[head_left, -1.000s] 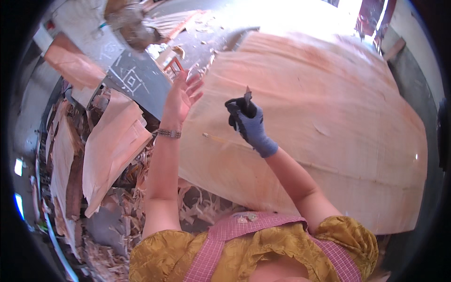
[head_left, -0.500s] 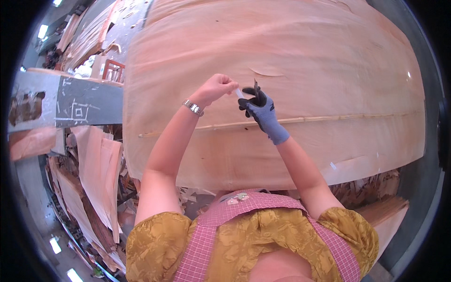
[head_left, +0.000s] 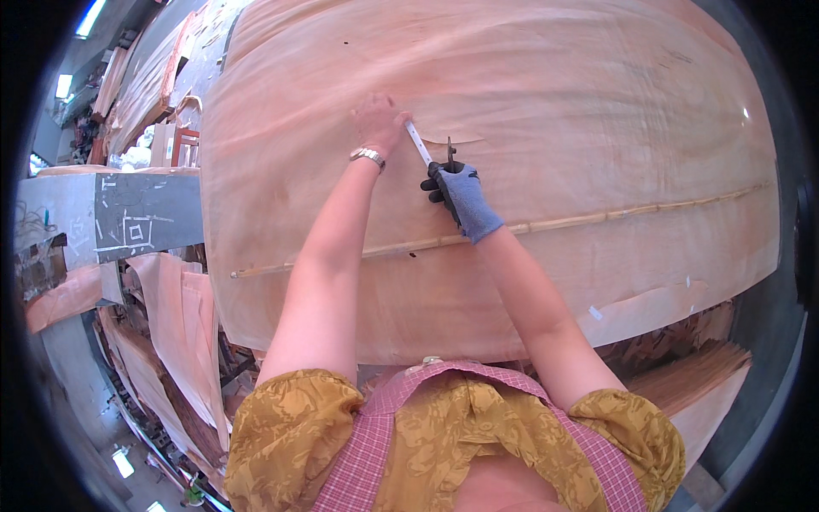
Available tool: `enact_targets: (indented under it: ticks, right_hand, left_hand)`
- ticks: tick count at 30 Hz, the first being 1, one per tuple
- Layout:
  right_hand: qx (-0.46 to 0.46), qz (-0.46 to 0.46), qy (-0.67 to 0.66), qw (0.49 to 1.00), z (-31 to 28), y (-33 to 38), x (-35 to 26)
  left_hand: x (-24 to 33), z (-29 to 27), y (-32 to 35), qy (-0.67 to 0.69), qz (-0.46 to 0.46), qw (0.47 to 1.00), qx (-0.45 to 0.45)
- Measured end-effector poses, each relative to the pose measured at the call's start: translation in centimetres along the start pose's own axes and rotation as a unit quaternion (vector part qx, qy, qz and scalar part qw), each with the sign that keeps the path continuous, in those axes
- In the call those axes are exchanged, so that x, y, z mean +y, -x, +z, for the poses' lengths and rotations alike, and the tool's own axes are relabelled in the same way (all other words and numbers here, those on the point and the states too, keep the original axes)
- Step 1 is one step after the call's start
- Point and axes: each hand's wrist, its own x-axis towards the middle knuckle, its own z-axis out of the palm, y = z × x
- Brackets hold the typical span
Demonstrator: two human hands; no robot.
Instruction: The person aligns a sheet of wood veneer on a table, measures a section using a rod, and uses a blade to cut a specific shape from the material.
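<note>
My bare left hand, with a metal watch on its wrist, reaches over a large sheet of pale pinkish wood veneer. It grips the upper end of a narrow white tape strip, and its fingers are slightly blurred. The strip stretches straight down to my right hand, which wears a blue glove with black palm and fingers. Out of this closed hand sticks a dark, slim tool, its kind unclear. Close by, a thin split shows in the veneer.
A long thin bamboo-like stick lies across the sheet below my hands. White tape bits are near its front edge. To the left stands a grey table, with hanging veneer sheets beneath. A veneer stack sits at lower right.
My left hand has moved away from the right one, up and left toward the veneer. More of the white strip now shows between them. The right hand has shifted slightly left and down.
</note>
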Motion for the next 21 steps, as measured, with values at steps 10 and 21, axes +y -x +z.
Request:
enact_targets:
  ticks: [10, 21]
  right_hand:
    - [0.127, -0.238, 0.475, 0.838, -1.6, -2.3, 1.1]
    - [0.105, -0.106, 0.161, 0.976, -8.5, -3.2, -2.2]
  left_hand:
    - [-1.2, -0.7, 7.4, -0.022, 0.288, 0.956, 0.059]
    - [4.8, 2.1, 6.8, 0.018, 0.314, 0.947, 0.062]
